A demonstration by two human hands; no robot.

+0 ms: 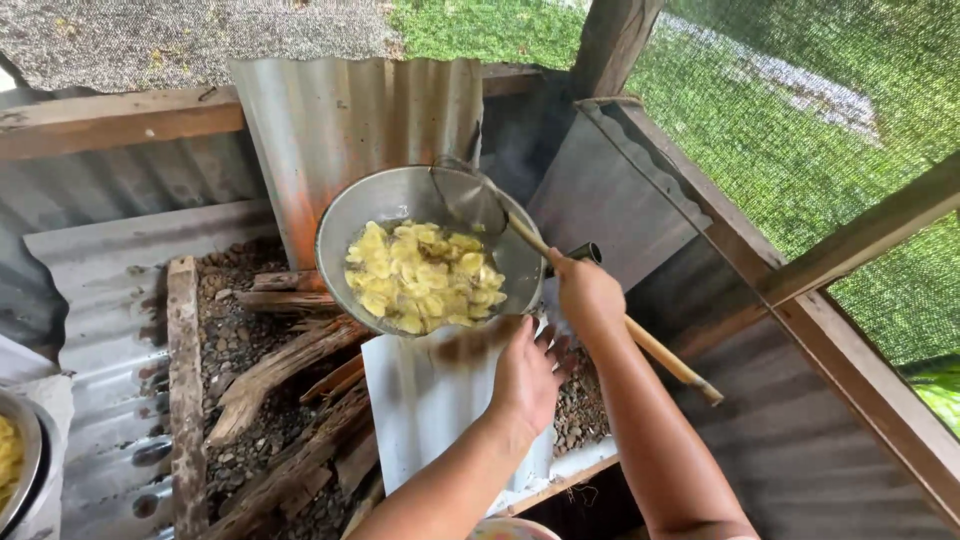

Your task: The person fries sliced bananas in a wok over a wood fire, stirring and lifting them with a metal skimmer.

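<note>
Pan [350, 215] w/ yellow chips [423, 277], right hand [587, 293] fingers gripping skimmer handle [655, 347], left hand [525, 380] fingers open.

— How is the room around the metal pan [350, 215] being taken up?

— Behind the pan, passage is being blocked by an upright corrugated sheet [350, 125]. Right of the pan, the way is being crossed by the wooden handle [640, 335] and closed off by a leaning grey panel [610, 200].

— And below the pan?

— A white sheet [425, 400] is being stood directly beneath it; left of that, the gravel bed is being cluttered by firewood logs [285, 365]. Open air is being left only above the pan and toward its near side.
</note>
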